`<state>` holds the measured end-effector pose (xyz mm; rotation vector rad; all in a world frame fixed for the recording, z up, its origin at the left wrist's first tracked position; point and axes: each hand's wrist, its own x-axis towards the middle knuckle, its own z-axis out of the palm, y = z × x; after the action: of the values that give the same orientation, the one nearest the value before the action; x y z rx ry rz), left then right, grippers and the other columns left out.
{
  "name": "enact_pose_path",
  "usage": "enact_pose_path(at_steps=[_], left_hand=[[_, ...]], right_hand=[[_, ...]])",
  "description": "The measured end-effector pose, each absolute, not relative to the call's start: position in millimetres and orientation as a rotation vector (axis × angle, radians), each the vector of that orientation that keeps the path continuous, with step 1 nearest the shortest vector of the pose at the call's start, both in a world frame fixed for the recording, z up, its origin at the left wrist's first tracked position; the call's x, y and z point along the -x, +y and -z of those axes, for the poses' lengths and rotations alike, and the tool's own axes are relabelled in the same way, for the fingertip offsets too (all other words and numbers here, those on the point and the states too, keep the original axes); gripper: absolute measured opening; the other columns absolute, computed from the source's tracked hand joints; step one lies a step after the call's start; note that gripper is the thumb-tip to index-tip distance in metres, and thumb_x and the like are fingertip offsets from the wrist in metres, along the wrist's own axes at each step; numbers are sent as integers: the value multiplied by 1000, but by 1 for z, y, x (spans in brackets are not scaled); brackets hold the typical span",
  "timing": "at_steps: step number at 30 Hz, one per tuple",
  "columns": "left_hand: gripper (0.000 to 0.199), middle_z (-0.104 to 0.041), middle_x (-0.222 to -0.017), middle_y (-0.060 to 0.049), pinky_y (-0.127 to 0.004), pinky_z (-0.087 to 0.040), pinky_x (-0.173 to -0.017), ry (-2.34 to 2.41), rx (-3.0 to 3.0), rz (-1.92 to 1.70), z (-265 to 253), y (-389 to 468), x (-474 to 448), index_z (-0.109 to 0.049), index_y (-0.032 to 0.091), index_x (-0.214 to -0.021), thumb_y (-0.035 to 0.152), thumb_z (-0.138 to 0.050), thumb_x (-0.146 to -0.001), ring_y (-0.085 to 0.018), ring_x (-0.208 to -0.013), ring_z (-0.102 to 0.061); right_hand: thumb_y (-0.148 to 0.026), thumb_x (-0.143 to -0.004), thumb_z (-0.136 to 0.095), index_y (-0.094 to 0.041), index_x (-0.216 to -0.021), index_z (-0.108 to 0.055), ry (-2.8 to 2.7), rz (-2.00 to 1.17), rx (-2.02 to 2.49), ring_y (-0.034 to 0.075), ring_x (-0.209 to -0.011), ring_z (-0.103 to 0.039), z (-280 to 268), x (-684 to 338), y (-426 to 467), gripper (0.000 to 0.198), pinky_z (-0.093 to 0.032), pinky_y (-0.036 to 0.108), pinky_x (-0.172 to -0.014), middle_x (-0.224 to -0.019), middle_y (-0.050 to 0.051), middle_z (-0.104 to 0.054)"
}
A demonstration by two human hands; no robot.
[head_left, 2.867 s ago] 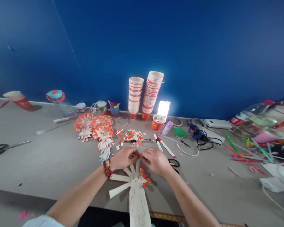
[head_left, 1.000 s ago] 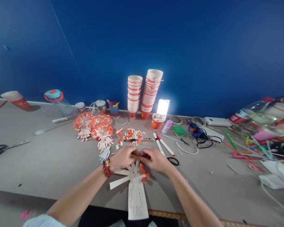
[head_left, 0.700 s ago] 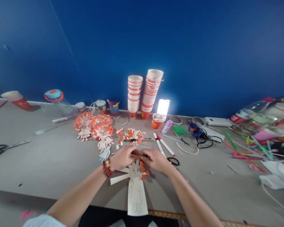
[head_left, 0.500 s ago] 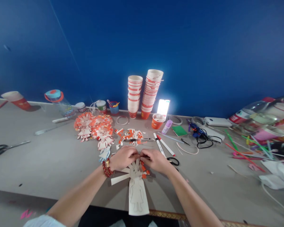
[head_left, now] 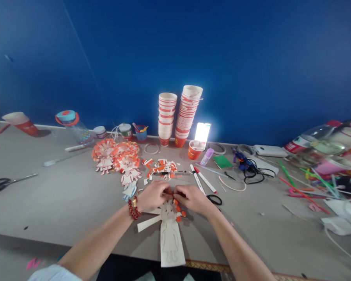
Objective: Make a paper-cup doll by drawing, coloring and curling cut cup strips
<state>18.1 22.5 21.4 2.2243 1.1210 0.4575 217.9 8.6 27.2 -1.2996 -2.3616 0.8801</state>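
Observation:
A white paper cutout (head_left: 172, 244) with a pencilled figure in a dress lies before me, a drawn face at its top and strips fanning out around the face. My left hand (head_left: 154, 196) pinches the strips at the top of the head. Close beside it, my right hand (head_left: 190, 199) is closed on the same strips, thumb and fingertips together. Curled orange-and-white strips show along the right side of the face; long straight strips stick out on the left. My fingers hide the strip ends. Black-handled scissors (head_left: 214, 200) lie just past my right hand.
Finished paper dolls (head_left: 128, 168) lie left of orange and white scraps (head_left: 163, 167). Two paper cup stacks (head_left: 167, 117) stand by the wall, near a lit phone (head_left: 202, 132). Markers (head_left: 205, 180), a glue gun (head_left: 245, 162) and clutter with bottles (head_left: 312, 138) are on the right; more scissors (head_left: 6, 183) lie far left.
Both hands stay at the top of the cutout, with only small finger movements. Slightly more of the orange curled strips shows on the right. The view has shifted a little.

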Motion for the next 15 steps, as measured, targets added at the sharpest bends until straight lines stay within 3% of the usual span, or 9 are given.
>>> enact_pose_path(at_steps=[5,10,15], left_hand=[[6,-64,-80,-1,-25,-42,-74,1027,-2306,-475,-22,23,-15,-62,17,-81,22,-60,-84,-16,-77,-59],[18,-65,-89,-3,-28,-42,-87,910,-2383,-438,-23,25,-14,-64,18,-85,21,-48,-93,-18,-91,-60],[12,-66,-85,-2,-28,-42,-88,976,-2346,-465,-22,24,-16,-64,18,-82,17,-54,-88,-18,-89,-61]], right_hand=[[-18,-81,-57,-20,-73,-55,-2319,-886,1292,12,-65,-53,-24,-219,10,8,-29,22,-57,-71,-2,-63],[-18,-82,-56,-21,-78,-59,-2304,-891,1285,13,-66,-54,-22,-221,10,5,-30,22,-58,-70,-2,-63],[-18,-80,-58,-21,-77,-58,-2305,-901,1273,12,-65,-54,-20,-220,11,4,-30,21,-57,-71,-2,-63]])
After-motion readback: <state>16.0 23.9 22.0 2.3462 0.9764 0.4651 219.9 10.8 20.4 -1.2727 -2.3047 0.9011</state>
